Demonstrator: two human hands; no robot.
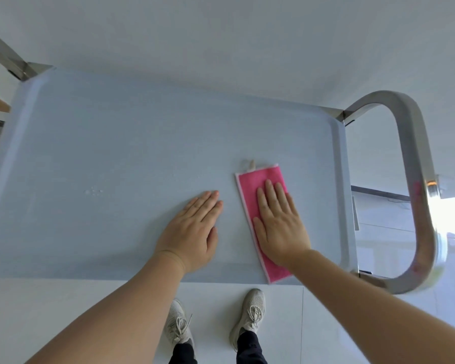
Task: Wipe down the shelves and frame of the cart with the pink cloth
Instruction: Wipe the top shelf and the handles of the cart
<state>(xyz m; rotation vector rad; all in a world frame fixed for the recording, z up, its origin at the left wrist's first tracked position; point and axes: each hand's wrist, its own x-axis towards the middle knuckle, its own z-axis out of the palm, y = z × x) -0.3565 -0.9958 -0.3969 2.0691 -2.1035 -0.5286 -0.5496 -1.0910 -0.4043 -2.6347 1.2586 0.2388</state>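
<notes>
The cart's pale blue top shelf (116,153) fills the middle of the view. A folded pink cloth (258,179) lies flat on its right part, with a small loop tag at its far end. My right hand (280,222) presses flat on the cloth, fingers together and pointing away from me. My left hand (192,232) rests flat on the bare shelf just left of the cloth, holding nothing. The near end of the cloth reaches the shelf's front edge.
A curved steel handle (415,179) rises at the cart's right end; another steel frame piece (5,56) shows at the far left corner. A few water drops (93,191) sit on the shelf's left part. My shoes (250,313) stand on the white floor below.
</notes>
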